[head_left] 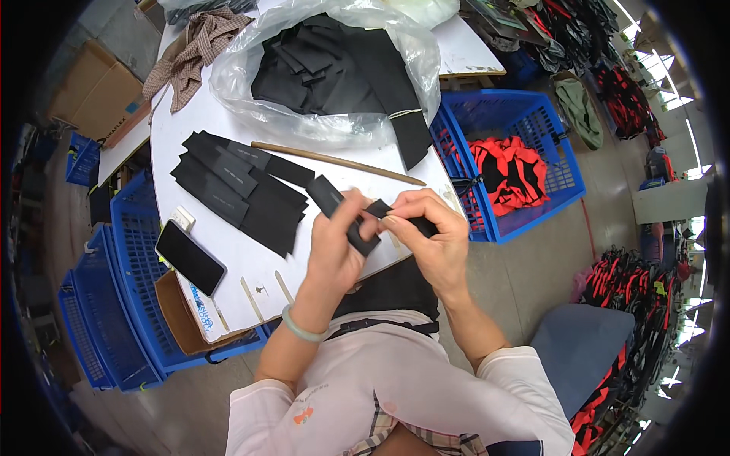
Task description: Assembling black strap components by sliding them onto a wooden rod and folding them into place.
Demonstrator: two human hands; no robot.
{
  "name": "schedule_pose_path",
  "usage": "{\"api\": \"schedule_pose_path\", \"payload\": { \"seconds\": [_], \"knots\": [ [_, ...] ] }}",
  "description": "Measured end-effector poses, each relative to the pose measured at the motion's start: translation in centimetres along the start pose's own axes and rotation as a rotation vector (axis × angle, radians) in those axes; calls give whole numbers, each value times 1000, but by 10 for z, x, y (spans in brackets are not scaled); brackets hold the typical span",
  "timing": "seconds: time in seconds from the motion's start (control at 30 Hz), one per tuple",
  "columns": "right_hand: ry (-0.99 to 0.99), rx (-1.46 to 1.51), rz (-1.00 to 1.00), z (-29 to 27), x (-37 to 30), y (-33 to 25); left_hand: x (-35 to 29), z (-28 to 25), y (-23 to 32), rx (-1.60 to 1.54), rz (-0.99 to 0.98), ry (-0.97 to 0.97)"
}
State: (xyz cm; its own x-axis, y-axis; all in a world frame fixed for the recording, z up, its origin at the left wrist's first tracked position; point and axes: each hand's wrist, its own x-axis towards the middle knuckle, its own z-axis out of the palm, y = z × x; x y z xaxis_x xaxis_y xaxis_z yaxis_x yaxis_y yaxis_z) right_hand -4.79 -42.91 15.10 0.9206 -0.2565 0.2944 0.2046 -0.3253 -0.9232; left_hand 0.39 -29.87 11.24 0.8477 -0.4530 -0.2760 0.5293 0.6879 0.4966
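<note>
My left hand (337, 242), with a pale bangle at its wrist, is closed round a black fabric strip (325, 194) that sticks out past the fingers at both ends. Its fingers are slightly blurred. Close beside it, my right hand (439, 245) pinches another black fabric piece (420, 223) between thumb and fingers. The fingertips of both hands nearly meet over the table's front edge. A fanned stack of black fabric strips (236, 182) lies to the left of the hands, with small pale print on several of them. Beyond the hands rests a long wooden stick (334, 160).
A clear plastic bag (228, 83) of black fabric pieces (327, 68) occupies the far part of the white table (251, 277). A phone (190, 258) lies at the left edge. Blue crates (137, 289) stand left; another blue crate (544, 216) at right holds red-and-black fabric (509, 175).
</note>
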Motion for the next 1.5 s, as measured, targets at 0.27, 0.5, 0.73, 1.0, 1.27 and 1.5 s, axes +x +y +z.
{"api": "schedule_pose_path", "payload": {
  "seconds": [0.27,0.5,0.73,1.0,1.27,1.5],
  "knots": [
    [21,-330,-291,-1,-5,-3,21,-8,13,-622,-171,274],
    [-2,-485,-449,10,-4,4,18,-1,7,-547,-104,296],
    [-84,-342,-315,19,-6,7,13,5,4,-301,78,201],
    [-139,131,255,28,-4,10,9,2,7,-140,277,-5],
    [-135,313,477,36,3,15,11,0,13,-22,452,-61],
    [-259,-191,-205,37,3,4,20,-15,30,-378,269,9]
  ]
}}
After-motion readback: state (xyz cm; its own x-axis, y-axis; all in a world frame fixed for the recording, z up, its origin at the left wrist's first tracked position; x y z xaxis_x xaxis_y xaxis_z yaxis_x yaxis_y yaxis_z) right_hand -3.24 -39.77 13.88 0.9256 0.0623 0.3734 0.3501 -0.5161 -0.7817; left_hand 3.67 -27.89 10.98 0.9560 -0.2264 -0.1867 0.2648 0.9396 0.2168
